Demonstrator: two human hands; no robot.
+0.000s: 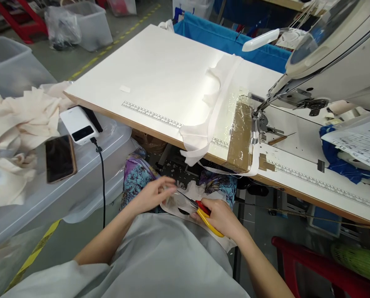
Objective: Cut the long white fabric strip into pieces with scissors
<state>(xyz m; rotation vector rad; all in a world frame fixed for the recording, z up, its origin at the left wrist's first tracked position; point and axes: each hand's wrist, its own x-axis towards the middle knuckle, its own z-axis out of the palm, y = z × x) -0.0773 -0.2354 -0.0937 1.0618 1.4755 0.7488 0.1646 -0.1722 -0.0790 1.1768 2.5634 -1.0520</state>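
My right hand (219, 216) is closed around a pair of scissors (207, 221) with red and yellow handles, over my lap. The blades point left toward my left hand (155, 193). That hand is slightly blurred, its fingers stretched out and apart, just beyond the scissor tips. Pale cream fabric (185, 210) with cut-out curves lies across my lap under both hands. Another pale fabric piece (200, 134) with a long strip hangs over the table's front edge and runs back across the top. Part of the lap fabric is hidden by my hands.
A sewing machine (337, 74) stands on the white table (135, 70) at right, an awl (279, 140) beside its needle. At left, a power bank (79, 124), a phone (61, 159) and fabric pieces (23, 120) rest on plastic bins. A red stool (321, 267) is at lower right.
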